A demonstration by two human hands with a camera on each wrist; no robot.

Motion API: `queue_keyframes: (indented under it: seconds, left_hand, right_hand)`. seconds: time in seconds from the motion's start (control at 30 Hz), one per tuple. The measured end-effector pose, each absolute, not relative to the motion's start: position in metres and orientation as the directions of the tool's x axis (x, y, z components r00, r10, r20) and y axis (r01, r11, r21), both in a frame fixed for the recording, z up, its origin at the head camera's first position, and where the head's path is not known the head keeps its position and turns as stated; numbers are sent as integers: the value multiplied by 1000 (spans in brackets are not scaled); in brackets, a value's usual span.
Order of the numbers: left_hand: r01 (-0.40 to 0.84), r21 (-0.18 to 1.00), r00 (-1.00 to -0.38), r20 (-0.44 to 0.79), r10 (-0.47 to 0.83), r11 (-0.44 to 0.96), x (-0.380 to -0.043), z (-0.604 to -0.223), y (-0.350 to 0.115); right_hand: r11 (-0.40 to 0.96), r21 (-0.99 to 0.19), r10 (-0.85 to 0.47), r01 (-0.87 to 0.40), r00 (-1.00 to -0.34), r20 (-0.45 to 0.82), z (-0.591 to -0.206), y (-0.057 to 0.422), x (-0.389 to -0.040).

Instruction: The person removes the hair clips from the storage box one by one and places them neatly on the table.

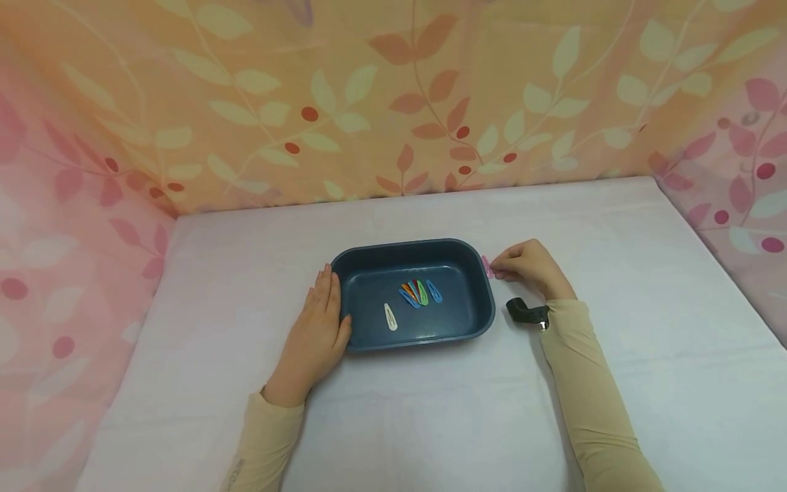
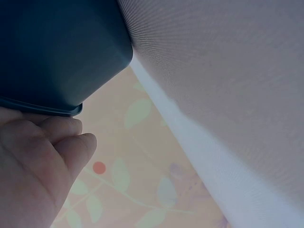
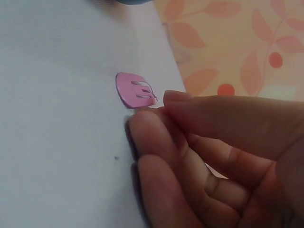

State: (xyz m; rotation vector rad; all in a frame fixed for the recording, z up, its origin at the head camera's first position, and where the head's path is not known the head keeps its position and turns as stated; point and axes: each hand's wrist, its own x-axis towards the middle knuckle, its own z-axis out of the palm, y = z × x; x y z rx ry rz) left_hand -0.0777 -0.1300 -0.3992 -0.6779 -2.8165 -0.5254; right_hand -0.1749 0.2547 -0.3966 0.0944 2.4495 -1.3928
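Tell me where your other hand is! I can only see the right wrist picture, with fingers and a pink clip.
Observer: The left hand lies against the left end of a dark blue tray.

Operator: Ooh, is anything in the tray?

Observer: Yes, a bunch of colourful clips lies on its floor.

Operator: Is any clip all by itself?

Observer: A white clip lies apart from that bunch, nearer to the left hand.
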Motion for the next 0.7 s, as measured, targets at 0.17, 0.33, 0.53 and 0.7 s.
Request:
queue_keyframes:
  seconds: [0.17,0.33,0.53,0.7]
  left_hand:
    - [465,293,-880,254,400,836,-77,-401,-130]
    - [470,290,-876,267,401,833,-76,-400,-131]
    - [475,295,-873,277,401,829,-77,-398,-131]
    - [475,298,-874,267,406,828,-79,-399,-130]
  right_hand:
    - [483,-845,-117,229,-940,-322,-400,256,-175]
    - [451,-861,-137,235,-935,-327,-399,258,-175]
    - [409,-886,-153,220,-941,-304,-396,261,-177]
    - [407,-885,-144,227,-940,-308,-395,263,-176]
